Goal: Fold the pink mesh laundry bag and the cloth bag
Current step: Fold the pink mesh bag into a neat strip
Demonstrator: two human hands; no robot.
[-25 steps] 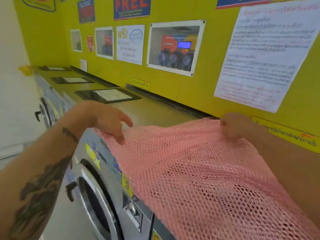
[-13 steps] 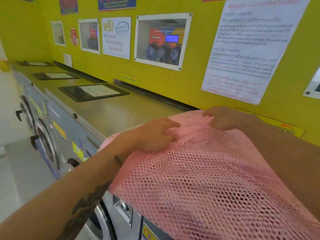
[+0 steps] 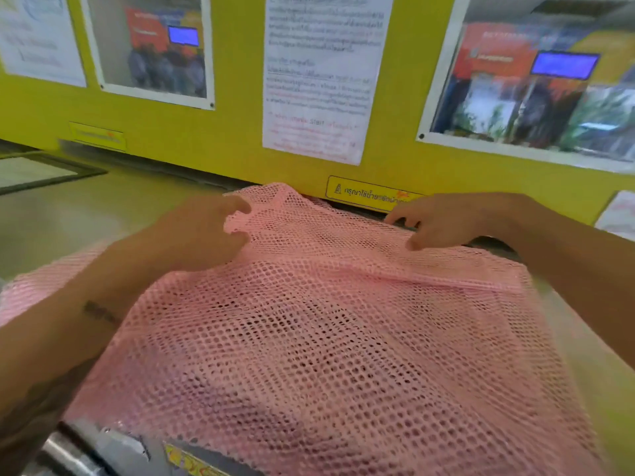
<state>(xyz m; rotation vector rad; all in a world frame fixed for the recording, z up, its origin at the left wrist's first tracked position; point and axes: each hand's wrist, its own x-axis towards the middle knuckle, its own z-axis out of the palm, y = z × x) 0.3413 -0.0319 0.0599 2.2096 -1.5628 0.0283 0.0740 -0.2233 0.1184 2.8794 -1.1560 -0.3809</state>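
As the pink mesh bag (image 3: 326, 321) lies spread, left hand (image 3: 202, 231) and right hand (image 3: 443, 218) pinch its edge.

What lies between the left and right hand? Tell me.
Only the pink mesh laundry bag: its far edge runs from the left hand to the right hand, nothing on it. The head view shows it.

bright even light, motion blur, wide-angle edges bowed.

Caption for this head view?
Left hand and right hand grip a pink mesh laundry bag atop a washer.
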